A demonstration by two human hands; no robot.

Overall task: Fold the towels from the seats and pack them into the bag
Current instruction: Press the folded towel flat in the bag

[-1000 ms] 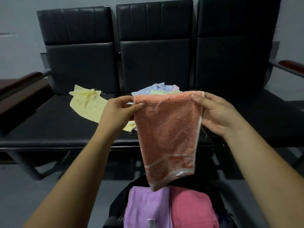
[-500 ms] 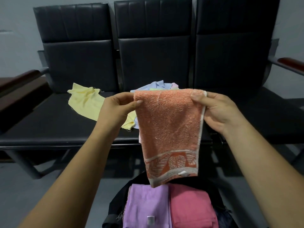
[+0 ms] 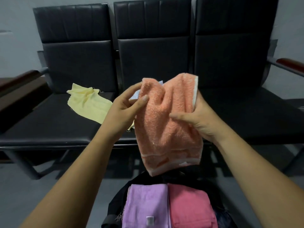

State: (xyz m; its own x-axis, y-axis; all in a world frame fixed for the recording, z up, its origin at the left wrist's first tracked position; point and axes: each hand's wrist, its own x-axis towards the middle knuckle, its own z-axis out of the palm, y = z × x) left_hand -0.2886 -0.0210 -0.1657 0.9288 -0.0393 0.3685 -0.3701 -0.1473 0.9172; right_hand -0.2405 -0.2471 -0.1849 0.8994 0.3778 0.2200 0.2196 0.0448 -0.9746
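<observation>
- We are holding the orange towel (image 3: 167, 129) up with both hands: our left hand (image 3: 125, 107) is pinching its upper left edge between thumb and fingers, and our right hand (image 3: 197, 119) is gripping its right side, thumb lying across the front and fingers curling behind the white-bordered edge.
- Nearest to us, at six o'clock in the view, a black bag (image 3: 115, 203) is lying open. Two folded towels are sitting in it side by side and touching, a purple towel (image 3: 146, 203) towards seven o'clock and a pink towel (image 3: 189, 204) towards five o'clock.
- The orange towel is hanging at the centre, bunching into creases between our hands, with its patterned lower band dangling above the folded pair.
- At nine o'clock from our left hand, a yellow cloth (image 3: 88, 102) is lying rumpled on the left seat of a black bench (image 3: 49, 129).
- A sliver of pale blue cloth (image 3: 135, 96) is peeking out between our left fingers and the towel; we cannot tell how much more is lying behind.
- Farthest off, a wooden armrest (image 3: 291, 63) is showing at two o'clock and another at nine o'clock, and a grey wall (image 3: 16, 38) is rising behind the backrests.
</observation>
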